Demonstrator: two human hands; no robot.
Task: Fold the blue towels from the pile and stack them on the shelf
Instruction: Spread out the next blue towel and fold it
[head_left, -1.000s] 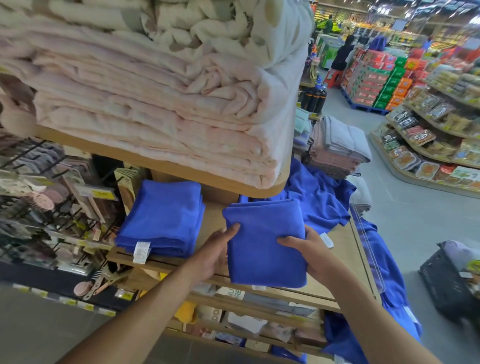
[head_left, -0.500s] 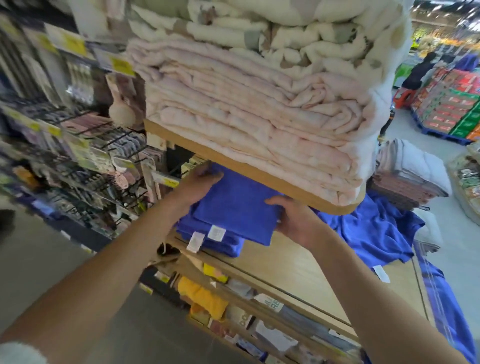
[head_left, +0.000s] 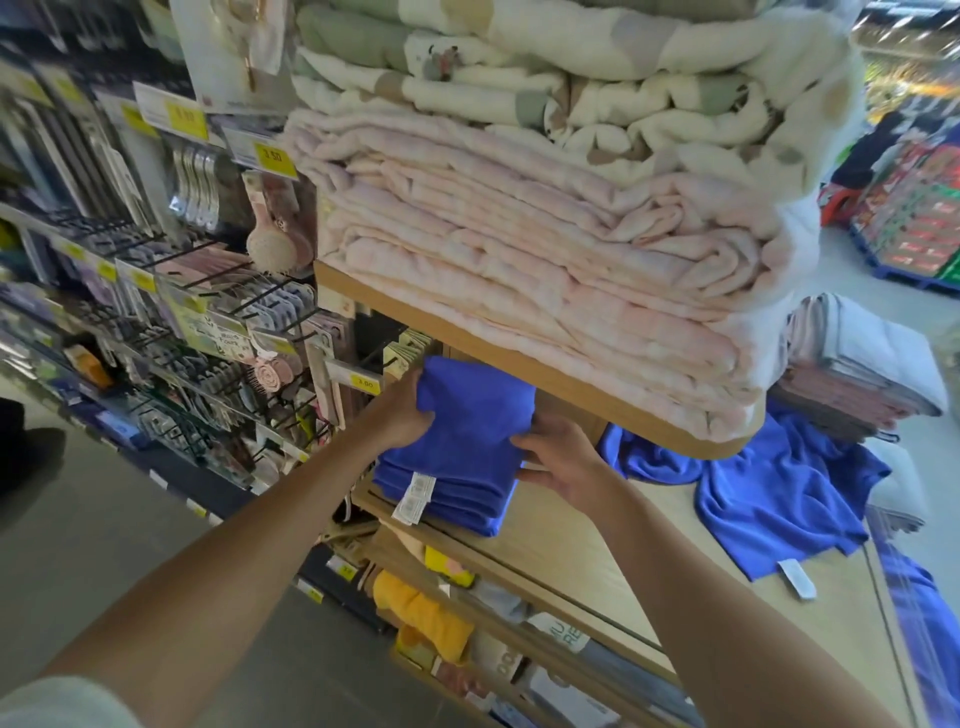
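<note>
**Two hands settle one more towel on the blue stack**

Both bare forearms reach forward from the bottom of the view. The left hand (head_left: 410, 410) grips the left edge of the folded blue towel (head_left: 478, 415), with its fingers curled over the cloth. The right hand (head_left: 558, 457) holds the right edge of the same towel, thumb on top and fingers at the side.

Half a second ago this towel was held at an angle above the stack (head_left: 447, 493). Now it lies flat and square on top of it, and both hands remain on it. One second ago it was on the board to the right of the stack, so it has moved to the left.

Two white labels (head_left: 415, 491) hang from the front of the stack. The stack sits at the left end of the wooden shelf (head_left: 597, 545), partly under the upper board (head_left: 519, 366).

Further right on the same shelf lie the loose blue towels (head_left: 779, 499), not folded, well apart from the stack. Some of this cloth hangs over the shelf's right edge.

Above, on the upper board, rest thick pink blankets (head_left: 519, 249). At the left hangs a hook rack (head_left: 208, 322) with small goods and yellow price tags. Behind the loose towels stands a pile of grey and pink towels (head_left: 857, 374).
</note>
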